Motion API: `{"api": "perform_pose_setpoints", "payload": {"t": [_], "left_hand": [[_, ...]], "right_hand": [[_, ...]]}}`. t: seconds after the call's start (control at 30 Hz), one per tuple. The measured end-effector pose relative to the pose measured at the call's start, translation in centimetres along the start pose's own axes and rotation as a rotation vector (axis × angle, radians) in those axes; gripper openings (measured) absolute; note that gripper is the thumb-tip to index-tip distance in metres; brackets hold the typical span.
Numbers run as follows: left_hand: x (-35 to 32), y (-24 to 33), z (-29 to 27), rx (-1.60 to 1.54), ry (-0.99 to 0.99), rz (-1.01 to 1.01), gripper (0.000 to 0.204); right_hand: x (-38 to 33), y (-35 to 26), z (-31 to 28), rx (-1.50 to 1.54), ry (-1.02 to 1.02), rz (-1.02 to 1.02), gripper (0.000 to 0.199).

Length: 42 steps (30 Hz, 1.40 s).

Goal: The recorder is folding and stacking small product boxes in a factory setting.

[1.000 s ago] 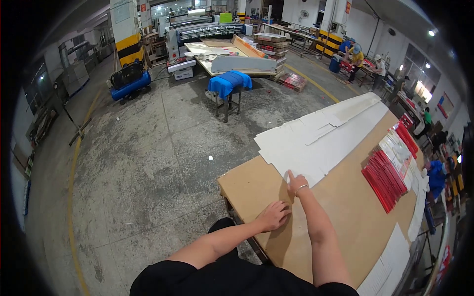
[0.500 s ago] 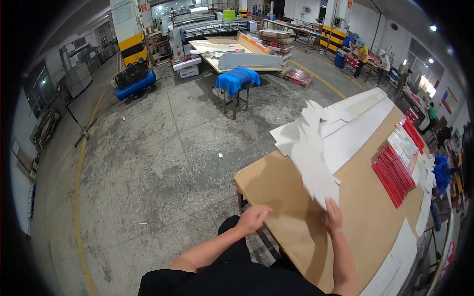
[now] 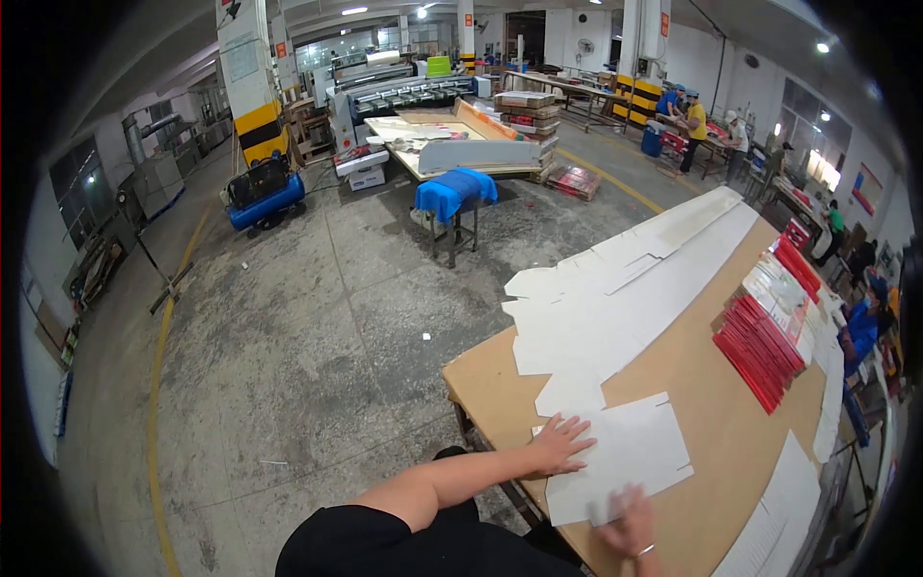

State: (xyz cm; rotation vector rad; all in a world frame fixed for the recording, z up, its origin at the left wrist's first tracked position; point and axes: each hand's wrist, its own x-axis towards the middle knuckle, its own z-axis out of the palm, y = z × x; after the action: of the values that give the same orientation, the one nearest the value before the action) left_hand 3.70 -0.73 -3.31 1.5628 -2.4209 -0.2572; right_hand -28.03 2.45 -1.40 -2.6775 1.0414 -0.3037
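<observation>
A white die-cut cardboard sheet (image 3: 639,442) with slits along its edges lies flat on the brown table near my body. My left hand (image 3: 562,445) rests palm down on its left part, fingers spread. Over the sheet's near edge is my right hand (image 3: 627,519), smeared by motion, so its finger pose is unclear. Just beyond, more white cardboard (image 3: 577,327) with a notched edge stretches toward the far end of the table.
Red folded card pieces (image 3: 760,351) are stacked on the table's right side. More white cardboard (image 3: 774,510) lies at the near right edge. A blue-covered stool (image 3: 457,195) stands on the floor ahead. People (image 3: 694,120) work at far-right tables.
The cardboard sheet that my right hand held up now lies flat on the table. My left hand has moved right, from the table's edge onto it. My right hand has come nearer my body.
</observation>
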Motion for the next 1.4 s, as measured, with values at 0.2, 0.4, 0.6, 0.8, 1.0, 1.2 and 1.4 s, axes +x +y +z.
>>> {"api": "perform_pose_setpoints", "payload": {"t": [0.2, 0.4, 0.6, 0.8, 1.0, 1.2, 1.4], "left_hand": [[1.2, 5.5, -1.9, 0.057, -0.257, 0.069, 0.079], [-4.0, 6.2, -2.4, -0.156, -0.403, 0.432, 0.104], [-3.9, 6.4, 1.4, -0.148, -0.214, 0.493, 0.064], [-3.0, 8.1, 2.8, -0.507, 0.164, 0.098, 0.027], [-4.4, 9.5, 2.5, -0.188, 0.019, 0.507, 0.053], [-2.1, 4.9, 3.2, -0.212, -0.418, 0.771, 0.062], [-2.4, 7.0, 1.8, -0.105, -0.025, 0.284, 0.064]], "right_hand": [[-5.5, -10.4, 1.3, -0.271, 0.301, 0.143, 0.047], [-15.1, -6.8, 2.8, 0.002, 0.324, 0.301, 0.059], [-16.6, -6.0, 1.7, 0.237, 0.183, 0.537, 0.051], [-11.0, -5.5, 2.1, 0.353, 0.67, 1.1, 0.069], [-6.7, -7.7, 1.8, -0.101, 0.632, 0.388, 0.048], [-4.8, -9.6, 3.7, 0.202, 0.45, 0.226, 0.028], [-4.3, -10.0, 2.4, 0.175, 0.455, 0.195, 0.02]]}}
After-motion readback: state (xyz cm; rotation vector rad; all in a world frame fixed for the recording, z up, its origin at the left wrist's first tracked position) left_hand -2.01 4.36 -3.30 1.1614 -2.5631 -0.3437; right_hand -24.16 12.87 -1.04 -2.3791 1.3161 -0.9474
